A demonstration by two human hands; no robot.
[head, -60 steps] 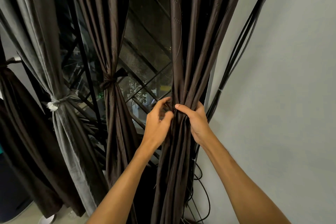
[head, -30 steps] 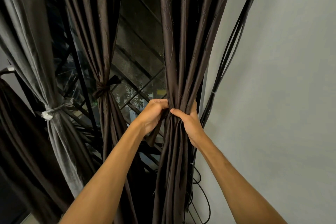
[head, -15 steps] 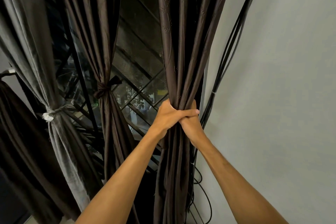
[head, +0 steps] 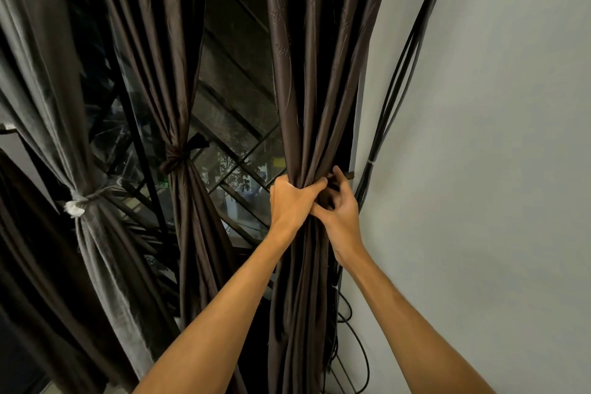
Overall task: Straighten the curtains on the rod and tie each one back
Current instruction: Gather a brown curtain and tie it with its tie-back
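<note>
A dark brown curtain (head: pixel 307 89) hangs bunched next to the wall on the right. My left hand (head: pixel 292 200) grips the gathered folds at mid height, fingers wrapped round the front. My right hand (head: pixel 342 205) is just right of it, fingers curled at the curtain's edge, pinching a short dark tie strip (head: pixel 347 175) whose end sticks out toward the wall. Left of this, a second brown curtain (head: pixel 179 80) is cinched by a knotted brown tie (head: pixel 174 160). A grey curtain (head: pixel 48 80) at far left is bound with a whitish tie (head: pixel 76 203).
A bundle of black cables (head: pixel 403 73) runs down the pale grey wall (head: pixel 486 153) just right of my hands and loops near the floor. Window glass with a dark metal grille (head: pixel 236 137) lies behind the curtains. Another dark curtain (head: pixel 28 249) hangs at the lower left.
My left hand has closed round the gathered curtain. My right hand has slipped out from under it and moved right, now pinching the tie strip at the curtain's edge.
</note>
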